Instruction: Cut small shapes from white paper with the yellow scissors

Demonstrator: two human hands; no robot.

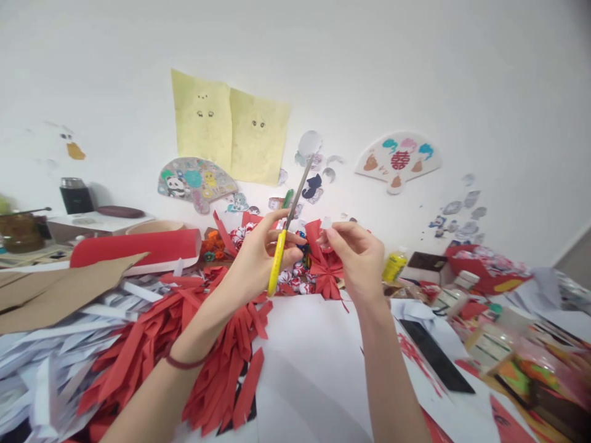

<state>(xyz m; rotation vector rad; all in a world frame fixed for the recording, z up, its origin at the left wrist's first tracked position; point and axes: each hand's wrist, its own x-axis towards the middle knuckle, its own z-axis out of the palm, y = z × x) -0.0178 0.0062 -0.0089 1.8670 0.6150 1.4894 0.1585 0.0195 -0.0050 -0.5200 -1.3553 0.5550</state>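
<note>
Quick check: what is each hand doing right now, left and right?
Left hand: closed on the yellow-handled scissors, blades pointing up.
Right hand: fingers pinched on a small clear piece above the red folded paper.

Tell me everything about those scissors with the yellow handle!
The scissors have a bright yellow handle, plastic by its look, with a green handle part peeking out behind, and long thin grey metal blades. The blades look closed together and point up and a little right, toward the wall. The left hand grips them around the handles, so they are up in the air above the table, not lying down. Right beside them, the right hand pinches a folded red paper piece.
</note>
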